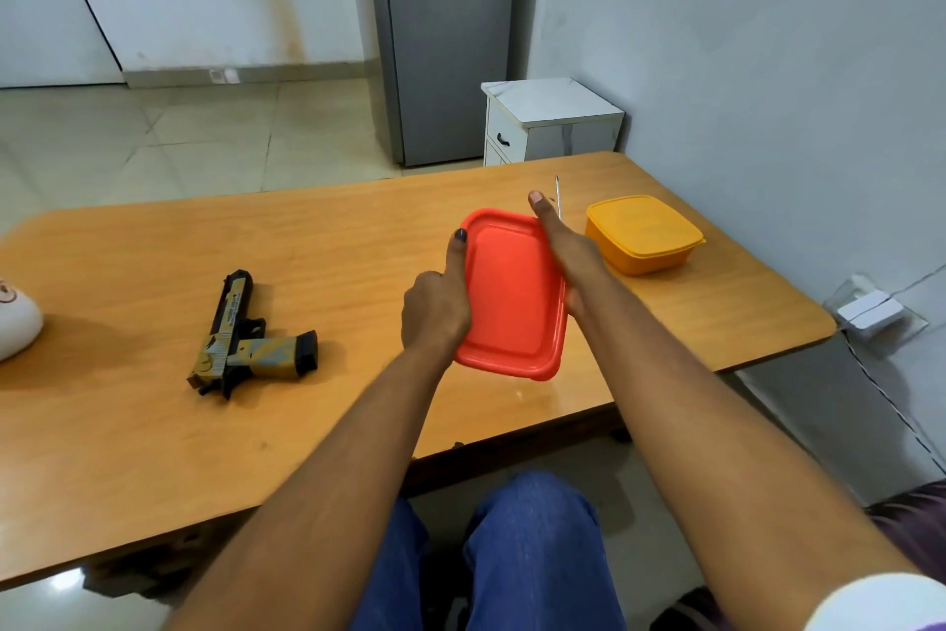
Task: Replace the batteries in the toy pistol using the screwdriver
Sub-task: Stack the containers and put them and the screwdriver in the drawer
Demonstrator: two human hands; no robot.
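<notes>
- The left hand point(435, 308) grips the left long side of a red lidded box point(514, 292), its thumb lying along the rim and pointing toward the far edge of the counter point(128, 451).
- The right hand point(568, 246) holds the box's right long side, the thumb stretched straight along the rim; the other fingers are hidden behind the box.
- The box sits between both hands, over the counter's right half, near the front edge; whether it rests on the surface or is lifted off it cannot be told.
- The toy pistol point(245, 338) lies flat on its side on the left half of the counter, well apart from the hands, its grip pointing right.
- A thin metal rod point(558, 195), possibly the screwdriver's shaft, shows just beyond the right thumb, toward the far edge.
- A yellow lidded box point(645, 234) stands closed near the far right corner, just beside the right hand.
- A white rounded object point(15, 323) sits at the counter's left edge, partly out of view.
</notes>
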